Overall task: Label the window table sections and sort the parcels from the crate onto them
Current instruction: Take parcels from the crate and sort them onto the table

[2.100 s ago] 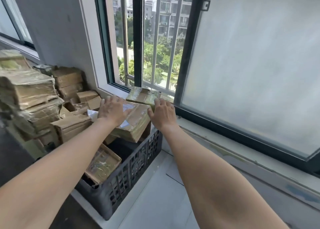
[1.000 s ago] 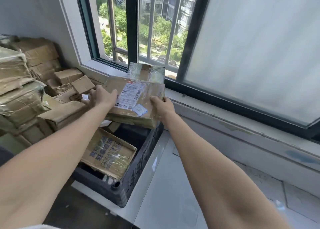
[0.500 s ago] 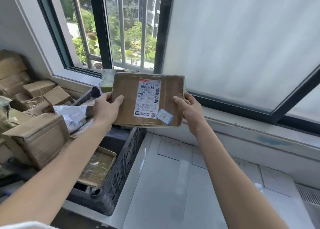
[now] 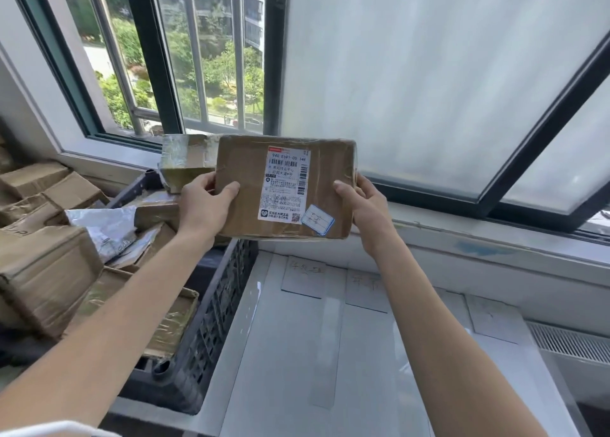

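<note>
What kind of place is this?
Probably an improvised parcel-sorting corner in an upper-floor room: taped parcels heaped by a black crate, paper labels on a white table, apartment blocks outside the barred window.

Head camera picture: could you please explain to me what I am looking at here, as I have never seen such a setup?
There is no machine here. A person wears one camera on the head, looking forward and down, so the two bare arms are their own. The left hand and right hand grip a brown parcel by its sides. It is held up in front of the window, with its shipping label facing the camera. Below on the left, a dark crate holds more parcels. On the right is the white table, with handwritten paper slips along its far edge; I cannot read them.
</note>
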Demonstrator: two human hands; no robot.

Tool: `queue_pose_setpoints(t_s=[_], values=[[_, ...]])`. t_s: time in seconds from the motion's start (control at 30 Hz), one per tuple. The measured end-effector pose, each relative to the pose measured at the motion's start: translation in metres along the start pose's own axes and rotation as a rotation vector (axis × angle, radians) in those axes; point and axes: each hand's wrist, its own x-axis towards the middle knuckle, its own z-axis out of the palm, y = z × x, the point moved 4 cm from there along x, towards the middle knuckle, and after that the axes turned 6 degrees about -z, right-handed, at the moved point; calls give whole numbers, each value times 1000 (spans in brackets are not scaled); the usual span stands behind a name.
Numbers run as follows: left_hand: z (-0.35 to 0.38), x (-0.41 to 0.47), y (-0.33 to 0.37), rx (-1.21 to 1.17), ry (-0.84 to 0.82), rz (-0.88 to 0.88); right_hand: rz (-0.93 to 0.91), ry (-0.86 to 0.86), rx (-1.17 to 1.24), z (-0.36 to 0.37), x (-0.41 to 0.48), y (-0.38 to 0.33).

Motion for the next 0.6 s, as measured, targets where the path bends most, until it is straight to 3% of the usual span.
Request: queue_pose_setpoints(t_s=[0.6], values=[[75,-34,-3,48,-172,34,33,210,38,-79,-34,20]])
